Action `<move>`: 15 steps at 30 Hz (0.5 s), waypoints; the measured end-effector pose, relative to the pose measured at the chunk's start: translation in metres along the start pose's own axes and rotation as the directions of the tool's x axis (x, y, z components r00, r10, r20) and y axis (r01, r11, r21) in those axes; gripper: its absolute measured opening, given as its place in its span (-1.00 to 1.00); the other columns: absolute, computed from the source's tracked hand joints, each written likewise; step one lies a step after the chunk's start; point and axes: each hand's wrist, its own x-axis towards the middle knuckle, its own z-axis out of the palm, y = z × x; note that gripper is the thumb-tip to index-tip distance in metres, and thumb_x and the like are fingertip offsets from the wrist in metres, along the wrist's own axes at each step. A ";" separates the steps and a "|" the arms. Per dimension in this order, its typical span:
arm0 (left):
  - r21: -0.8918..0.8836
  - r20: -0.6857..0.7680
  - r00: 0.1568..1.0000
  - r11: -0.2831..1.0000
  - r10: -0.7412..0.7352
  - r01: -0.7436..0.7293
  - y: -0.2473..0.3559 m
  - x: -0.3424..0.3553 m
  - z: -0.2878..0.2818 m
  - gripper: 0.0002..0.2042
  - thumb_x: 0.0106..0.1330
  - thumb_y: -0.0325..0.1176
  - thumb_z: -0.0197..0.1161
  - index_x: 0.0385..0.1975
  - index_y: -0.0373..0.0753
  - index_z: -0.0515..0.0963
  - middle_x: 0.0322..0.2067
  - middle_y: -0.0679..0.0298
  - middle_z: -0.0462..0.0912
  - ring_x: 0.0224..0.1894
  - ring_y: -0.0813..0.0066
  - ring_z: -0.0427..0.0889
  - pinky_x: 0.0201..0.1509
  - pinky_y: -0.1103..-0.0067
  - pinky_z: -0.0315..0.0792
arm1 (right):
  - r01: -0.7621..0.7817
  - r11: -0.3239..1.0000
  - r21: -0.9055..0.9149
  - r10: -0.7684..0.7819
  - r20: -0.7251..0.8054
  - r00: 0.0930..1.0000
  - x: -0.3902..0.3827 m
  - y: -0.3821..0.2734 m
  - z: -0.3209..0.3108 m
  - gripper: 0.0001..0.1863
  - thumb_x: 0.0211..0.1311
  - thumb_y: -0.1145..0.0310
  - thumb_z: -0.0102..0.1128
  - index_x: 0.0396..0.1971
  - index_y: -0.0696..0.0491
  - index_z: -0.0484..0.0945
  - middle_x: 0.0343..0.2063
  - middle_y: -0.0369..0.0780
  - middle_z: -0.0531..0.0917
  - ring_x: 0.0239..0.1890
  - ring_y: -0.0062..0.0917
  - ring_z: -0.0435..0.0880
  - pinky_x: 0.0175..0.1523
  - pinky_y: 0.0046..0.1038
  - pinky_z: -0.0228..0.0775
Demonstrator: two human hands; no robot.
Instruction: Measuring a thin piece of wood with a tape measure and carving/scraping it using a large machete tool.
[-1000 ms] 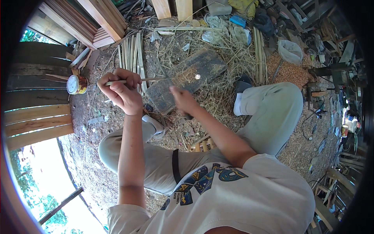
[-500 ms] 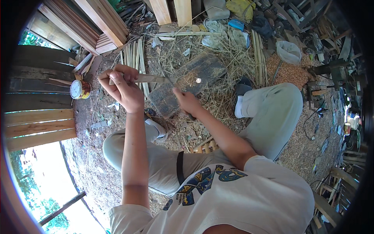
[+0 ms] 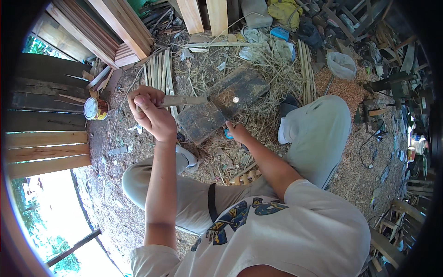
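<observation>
My left hand (image 3: pixel 154 113) is closed around one end of a flat wooden strip (image 3: pixel 184 100), which points right over a dark worn wooden block (image 3: pixel 198 123) on the ground. My right hand (image 3: pixel 239 133) grips the handle of a knife, lower and to the right, by the block's near edge. The thin dark knife blade (image 3: pixel 217 109) slants up and left from that hand toward the strip's far end; whether they touch I cannot tell. A small blue patch shows beside my right fingers. Light shavings (image 3: pixel 226 98) lie on the block.
Thin strips (image 3: pixel 159 69) lie in a bundle beyond my left hand, and more strips (image 3: pixel 305 69) lie at the right. Dry straw-like shavings (image 3: pixel 272 87) surround the block. A paint can (image 3: pixel 95 109) stands by the plank wall (image 3: pixel 46 138). My bent knees flank the work.
My right hand has moved down and to the right with the knife, away from the strip's middle. My left hand has shifted slightly right and down, still holding the strip.
</observation>
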 end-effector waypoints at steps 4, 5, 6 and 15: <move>0.005 -0.052 0.999 1.000 -0.012 0.012 0.004 0.005 -0.007 -0.62 0.66 -0.01 -0.04 -0.33 -0.17 0.28 -0.46 0.35 0.33 -0.47 0.59 0.20 -0.36 0.59 0.23 | -0.114 0.940 0.323 0.097 0.068 0.993 -0.008 -0.016 0.019 -0.14 0.43 -0.44 -0.11 -0.79 0.06 0.37 -0.82 -0.23 0.42 -0.81 -0.42 0.48 -0.60 -0.24 0.42; -0.032 -0.061 0.998 0.999 -0.006 0.004 0.004 0.011 -0.011 -0.61 0.67 -0.01 -0.07 -0.35 -0.18 0.27 -0.47 0.36 0.34 -0.48 0.61 0.20 -0.38 0.61 0.23 | -0.119 0.922 0.368 0.110 0.046 0.993 -0.010 -0.018 0.019 -0.15 0.42 -0.44 -0.09 -0.77 0.06 0.37 -0.81 -0.22 0.43 -0.81 -0.41 0.47 -0.64 -0.26 0.38; -0.046 -0.114 0.993 0.999 0.002 -0.008 0.004 0.016 -0.013 -0.63 0.66 -0.05 -0.03 -0.38 -0.16 0.27 -0.50 0.38 0.33 -0.49 0.61 0.19 -0.39 0.59 0.24 | -0.145 0.916 0.374 0.137 0.049 0.989 -0.011 -0.017 0.012 -0.19 0.43 -0.39 -0.02 -0.72 0.08 0.43 -0.76 -0.20 0.49 -0.75 -0.39 0.53 -0.55 -0.22 0.45; -0.449 -0.325 0.935 0.893 -0.140 -0.023 0.017 0.064 -0.053 -0.82 0.41 -0.27 0.13 -0.45 -0.09 0.35 -0.44 0.31 0.37 -0.33 0.43 0.34 -0.07 0.44 0.32 | -0.034 0.934 -0.356 -0.093 -0.333 0.938 0.009 -0.029 -0.044 -0.50 0.27 -0.02 0.40 -0.07 0.10 0.57 -0.27 -0.05 0.73 -0.18 -0.09 0.76 -0.09 -0.06 0.57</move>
